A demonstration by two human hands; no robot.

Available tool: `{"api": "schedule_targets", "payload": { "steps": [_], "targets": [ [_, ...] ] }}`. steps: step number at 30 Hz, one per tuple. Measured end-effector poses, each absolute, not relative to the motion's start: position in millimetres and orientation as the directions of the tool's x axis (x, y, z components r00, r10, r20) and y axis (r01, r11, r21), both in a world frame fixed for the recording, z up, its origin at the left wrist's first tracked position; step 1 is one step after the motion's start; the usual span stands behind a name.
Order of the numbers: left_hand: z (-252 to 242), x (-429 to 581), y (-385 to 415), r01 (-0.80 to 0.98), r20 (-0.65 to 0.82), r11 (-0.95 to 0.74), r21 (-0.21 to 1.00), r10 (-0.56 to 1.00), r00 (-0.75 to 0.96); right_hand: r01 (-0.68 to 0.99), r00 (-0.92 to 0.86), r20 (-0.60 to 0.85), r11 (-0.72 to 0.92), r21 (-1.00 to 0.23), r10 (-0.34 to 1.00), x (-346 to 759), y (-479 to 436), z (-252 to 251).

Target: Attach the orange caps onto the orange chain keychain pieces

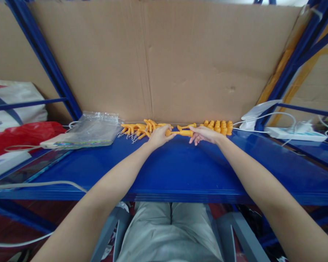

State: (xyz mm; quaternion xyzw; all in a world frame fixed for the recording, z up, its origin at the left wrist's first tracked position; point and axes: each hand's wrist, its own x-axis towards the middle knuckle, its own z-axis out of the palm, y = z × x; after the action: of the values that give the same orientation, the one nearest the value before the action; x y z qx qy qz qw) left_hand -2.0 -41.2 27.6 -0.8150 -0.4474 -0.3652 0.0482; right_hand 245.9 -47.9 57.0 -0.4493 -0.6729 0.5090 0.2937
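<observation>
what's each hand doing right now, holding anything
Left hand: closed on one end of an orange plastic piece.
Right hand: fingers on the other end of the same piece; how tightly, cannot be told.

orange parts point(142, 129) | blue shelf point(180, 171) | brown cardboard point(180, 62) | red bag point(22, 134) | white power strip point(295, 134)

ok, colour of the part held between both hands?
Orange part, seen in the head view, held between left hand and right hand.
</observation>
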Motion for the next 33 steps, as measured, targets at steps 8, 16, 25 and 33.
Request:
{"api": "schedule_targets", "payload": {
  "steps": [8,16,25,33],
  "targets": [
    [25,-2,-37,0.768,0.66,-0.588,0.255,0.686,0.306,0.259,-0.505,-0.049,0.097,-0.961,0.862,256,-50,60],
    [26,-3,-38,0.752,0.674,-0.62,0.226,0.656,0.339,0.362,-0.439,-0.17,0.001,-0.932,0.882,247,-48,57],
    [27,-3,-38,0.774,0.667,-0.588,0.237,0.677,0.31,0.357,-0.412,-0.098,0.061,-0.932,0.906,249,-52,62],
    [29,-2,-42,0.778,0.657,-0.583,0.233,0.684,0.316,0.322,-0.439,-0.042,0.114,-0.94,0.898,251,-51,60]
  ]
}}
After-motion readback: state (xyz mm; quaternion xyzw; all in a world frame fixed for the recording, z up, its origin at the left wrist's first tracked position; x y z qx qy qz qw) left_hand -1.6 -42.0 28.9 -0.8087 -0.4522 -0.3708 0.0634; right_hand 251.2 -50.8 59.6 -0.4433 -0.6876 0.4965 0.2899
